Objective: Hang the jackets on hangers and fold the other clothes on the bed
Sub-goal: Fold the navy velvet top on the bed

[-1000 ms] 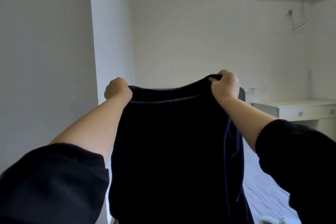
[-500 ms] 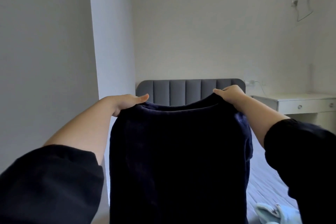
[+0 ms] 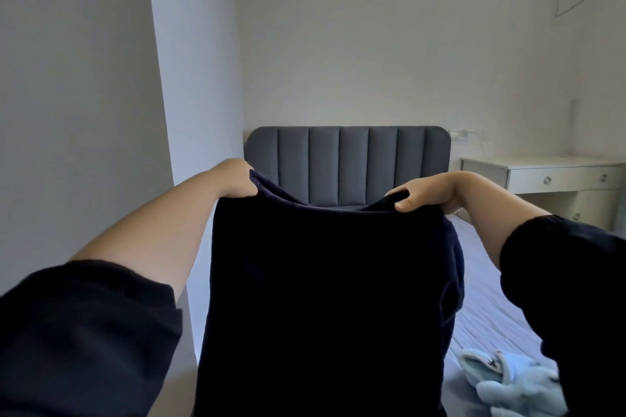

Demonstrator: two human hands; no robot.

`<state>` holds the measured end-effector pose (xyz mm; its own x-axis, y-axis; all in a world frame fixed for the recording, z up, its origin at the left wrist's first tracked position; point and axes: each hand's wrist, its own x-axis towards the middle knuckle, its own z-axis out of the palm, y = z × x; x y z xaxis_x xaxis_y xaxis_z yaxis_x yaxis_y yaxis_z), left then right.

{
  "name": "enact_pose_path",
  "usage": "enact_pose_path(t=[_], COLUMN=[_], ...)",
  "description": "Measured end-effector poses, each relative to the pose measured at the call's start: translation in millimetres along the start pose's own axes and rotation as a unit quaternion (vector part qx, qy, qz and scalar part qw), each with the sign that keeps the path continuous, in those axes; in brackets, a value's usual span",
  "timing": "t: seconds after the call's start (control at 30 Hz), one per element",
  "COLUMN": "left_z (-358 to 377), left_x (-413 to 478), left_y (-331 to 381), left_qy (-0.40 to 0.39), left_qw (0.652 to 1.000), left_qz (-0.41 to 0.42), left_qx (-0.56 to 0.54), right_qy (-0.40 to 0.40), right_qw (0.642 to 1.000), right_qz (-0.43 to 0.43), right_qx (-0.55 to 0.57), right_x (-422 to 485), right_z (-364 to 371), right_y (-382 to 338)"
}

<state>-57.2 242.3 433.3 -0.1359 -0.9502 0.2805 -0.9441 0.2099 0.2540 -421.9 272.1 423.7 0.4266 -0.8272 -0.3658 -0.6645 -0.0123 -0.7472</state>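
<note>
Dark garment [image 3: 321, 298] lower, headboard [image 3: 352, 162] above its edge

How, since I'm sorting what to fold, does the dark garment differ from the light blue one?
Colour: the dark garment is near-black navy; the light blue garment is pale. Pose: the dark garment hangs, gripped at its top edge by the left hand and right hand; the light blue garment lies crumpled on the bed. Both are unfolded.
</note>
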Motion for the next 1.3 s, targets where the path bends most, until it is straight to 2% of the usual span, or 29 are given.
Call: enact_pose_path(t=[0.07,0.13,0.17,0.23,0.3,0.37,0.4,0.43,0.5,0.53,0.57,0.63,0.7,0.83,0.97,1.07,1.1,1.17,1.23,1.3], left_z=[5,11,15,17,13,5,-1,-7,-14,-18,-23,-40,-64,-124,-172,-189,-191,-187,-174,-153], left_x=[3,2,0,-3,-4,-7,-8,-8,-10,-11,-12,-14,-16,-25,-32,-34,-33,-30,-27,-23], left_y=[-4,-2,1,8,10,9,9,10,19,25,31,42,53,70,87,88,85,78,69,60], left_qy=[0.040,0.048,0.032,-0.025,-0.083,-0.133,-0.146,-0.149,-0.086,-0.024,0.040,0.169,0.261,0.371,0.449,0.509,0.516,0.493,0.442,0.385], left_qw=[0.997,0.990,0.983,0.968,0.953,0.937,0.943,0.962,0.995,0.998,0.998,0.984,0.958,0.911,0.875,0.842,0.839,0.856,0.886,0.916], left_qz=[-0.015,-0.027,-0.030,-0.037,-0.041,-0.016,0.006,0.029,0.042,0.039,0.019,-0.053,-0.105,-0.105,-0.078,-0.057,-0.052,-0.050,-0.059,-0.073], left_qx=[-0.059,-0.134,-0.176,-0.246,-0.287,-0.322,-0.298,-0.227,-0.026,0.031,0.043,0.005,-0.053,-0.144,-0.164,-0.170,-0.164,-0.149,-0.125,-0.083], right_qy=[-0.071,-0.026,0.047,0.281,0.480,0.586,0.611,0.624,0.645,0.658,0.672,0.703,0.732,0.782,0.808,0.813,0.810,0.806,0.792,0.754], right_qw=[0.996,0.985,0.969,0.905,0.852,0.806,0.791,0.781,0.763,0.752,0.739,0.709,0.677,0.608,0.561,0.542,0.544,0.556,0.588,0.644], right_qz=[0.039,0.111,0.136,0.128,0.071,0.023,0.008,-0.008,-0.028,-0.036,-0.043,-0.055,-0.068,-0.121,-0.170,-0.191,-0.194,-0.189,-0.164,-0.122], right_qx=[-0.033,-0.132,-0.202,-0.293,-0.198,-0.080,-0.042,-0.015,0.008,0.009,0.013,0.033,0.045,0.057,0.066,0.092,0.095,0.071,0.021,-0.031], right_x=[0,6,10,17,19,18,16,14,9,5,1,-12,-31,-75,-114,-134,-139,-141,-137,-125], right_z=[7,15,18,19,16,12,11,10,11,12,11,6,-3,-24,-36,-44,-46,-47,-45,-41], right_y=[-1,0,1,8,16,24,25,26,19,13,6,-13,-33,-74,-108,-121,-121,-116,-105,-88])
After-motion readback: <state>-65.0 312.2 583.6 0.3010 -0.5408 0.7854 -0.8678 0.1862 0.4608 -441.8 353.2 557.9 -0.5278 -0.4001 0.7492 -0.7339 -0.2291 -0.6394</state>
